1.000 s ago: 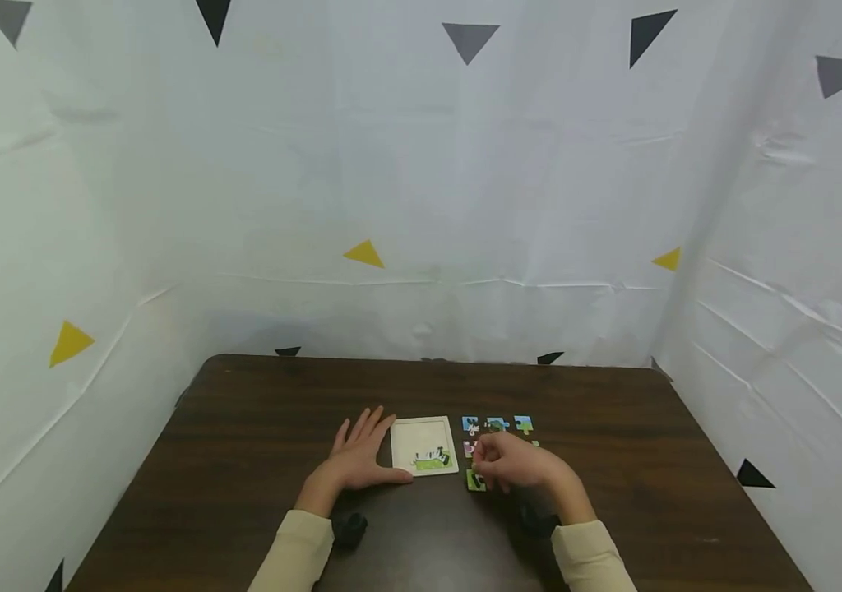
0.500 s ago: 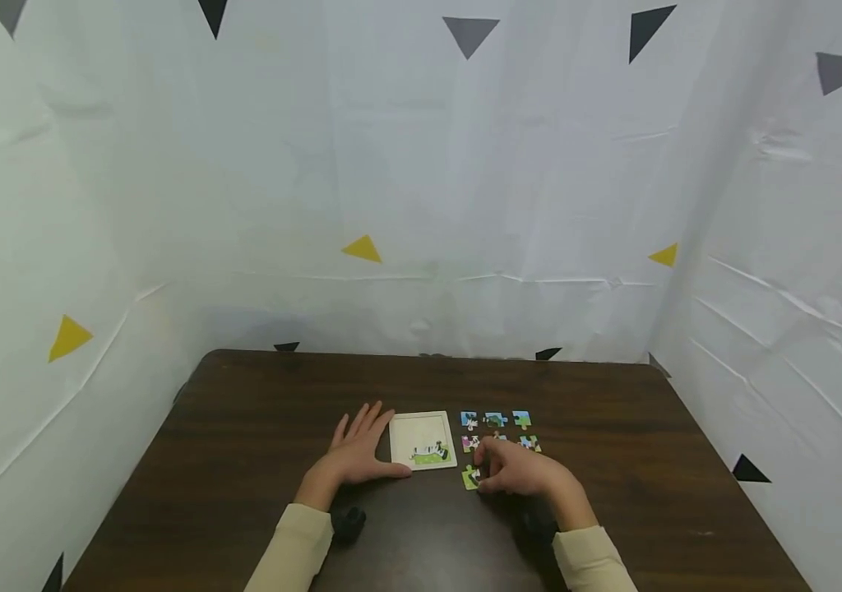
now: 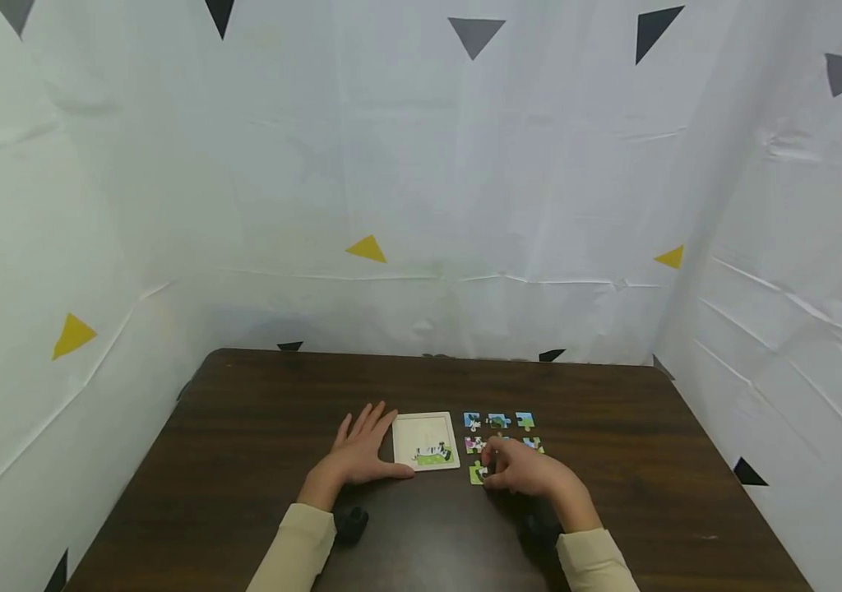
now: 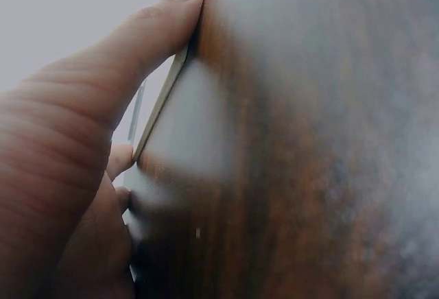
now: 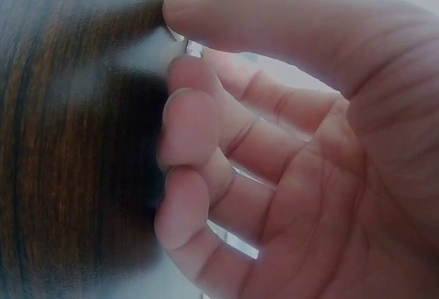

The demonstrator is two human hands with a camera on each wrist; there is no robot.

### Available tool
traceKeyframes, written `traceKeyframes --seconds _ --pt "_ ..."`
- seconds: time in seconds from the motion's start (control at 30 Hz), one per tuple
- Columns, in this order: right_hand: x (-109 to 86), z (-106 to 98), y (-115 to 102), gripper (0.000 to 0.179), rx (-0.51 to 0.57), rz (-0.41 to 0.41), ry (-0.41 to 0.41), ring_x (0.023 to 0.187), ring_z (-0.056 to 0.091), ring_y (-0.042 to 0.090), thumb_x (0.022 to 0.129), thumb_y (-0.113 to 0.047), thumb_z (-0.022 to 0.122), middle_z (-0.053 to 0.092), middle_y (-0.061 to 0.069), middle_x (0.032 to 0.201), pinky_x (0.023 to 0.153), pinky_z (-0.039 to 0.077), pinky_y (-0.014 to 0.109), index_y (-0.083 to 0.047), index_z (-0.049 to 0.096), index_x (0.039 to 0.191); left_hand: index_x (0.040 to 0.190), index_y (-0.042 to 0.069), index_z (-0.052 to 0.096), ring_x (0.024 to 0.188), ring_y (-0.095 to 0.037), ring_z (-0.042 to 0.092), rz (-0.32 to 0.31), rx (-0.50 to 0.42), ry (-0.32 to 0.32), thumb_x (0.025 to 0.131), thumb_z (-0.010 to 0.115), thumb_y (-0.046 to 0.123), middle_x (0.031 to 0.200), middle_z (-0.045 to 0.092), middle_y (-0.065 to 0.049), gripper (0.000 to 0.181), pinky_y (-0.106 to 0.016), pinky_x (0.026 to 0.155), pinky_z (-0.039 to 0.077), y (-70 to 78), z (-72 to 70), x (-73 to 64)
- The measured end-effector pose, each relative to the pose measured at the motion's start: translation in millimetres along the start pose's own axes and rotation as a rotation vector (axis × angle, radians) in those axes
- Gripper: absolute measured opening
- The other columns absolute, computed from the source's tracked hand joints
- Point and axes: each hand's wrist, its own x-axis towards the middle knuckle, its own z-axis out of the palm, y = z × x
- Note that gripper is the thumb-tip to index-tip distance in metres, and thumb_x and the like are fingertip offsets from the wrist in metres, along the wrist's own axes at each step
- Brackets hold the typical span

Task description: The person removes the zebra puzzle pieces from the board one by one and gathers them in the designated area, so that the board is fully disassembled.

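In the head view a pale square puzzle tray [image 3: 423, 427] lies on the table, with a picture piece of black-and-white figures on green [image 3: 432, 453] along its near edge. My left hand [image 3: 356, 457] spreads its fingers against the tray's left side, the thumb on its near edge. Right of the tray, my right hand [image 3: 526, 472] holds its thumb and curled index finger at a green jigsaw piece [image 3: 477, 473], which is partly covered. In the right wrist view the thumb [image 5: 233, 16] and fingertips meet a thin pale edge; the other fingers are curled.
More jigsaw pieces lie beyond the right hand: a blue one [image 3: 472, 420], a blue-green one [image 3: 525, 420], a pink one [image 3: 474, 445] and others, some partly hidden by the hand. The brown wooden table [image 3: 280, 395] is bordered by white curtains [image 3: 421, 164].
My right thumb and index finger have spread apart at the green piece, uncovering more of the pieces behind. The piece has shifted slightly. My left hand stays at the tray.
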Motion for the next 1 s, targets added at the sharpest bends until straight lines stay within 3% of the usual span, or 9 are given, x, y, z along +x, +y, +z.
traceKeyframes --seconds 0.17,0.4,0.63,1.0 --pt "-0.2 -1 1 0.024 -0.005 0.013 0.017 0.063 0.058 0.015 0.095 -0.005 0.079 0.063 0.004 0.077 0.058 0.051 0.031 -0.001 0.062 0.111 0.174 0.022 0.022 0.170 -0.037 0.002 0.019 -0.034 -0.015 0.077 0.073 0.088 0.183 0.009 -0.011 0.128 -0.066 0.133 -0.005 3.1 -3.3 -3.9" --pt "9.8 -4 -13 0.018 -0.070 -0.065 0.151 0.069 0.054 0.014 0.101 -0.014 0.075 0.063 0.001 0.081 0.062 0.045 0.030 -0.002 0.065 0.110 0.174 0.029 0.022 0.170 -0.035 0.000 0.012 -0.051 -0.015 0.079 0.076 0.083 0.183 0.006 -0.009 0.122 -0.065 0.133 -0.006 -2.4 -1.0 -2.5" --pt "31.6 7 -37 0.016 -0.108 -0.150 0.106 0.067 0.053 0.012 0.102 -0.014 0.073 0.064 0.001 0.081 0.061 0.046 0.029 -0.001 0.070 0.111 0.174 0.030 0.024 0.171 -0.035 0.001 0.011 -0.042 -0.010 0.079 0.076 0.082 0.183 0.007 -0.008 0.120 -0.066 0.133 -0.005 -4.4 -0.4 -1.0" --pt "56.8 34 -67 0.027 -0.224 -0.041 0.038 0.074 0.056 0.016 0.097 -0.015 0.078 0.067 0.002 0.090 0.068 0.049 0.037 -0.004 0.071 0.121 0.174 0.030 0.023 0.171 -0.033 0.000 0.020 -0.053 -0.028 0.082 0.071 0.085 0.183 0.007 -0.008 0.118 -0.067 0.133 -0.006 -1.5 -2.6 -3.2"
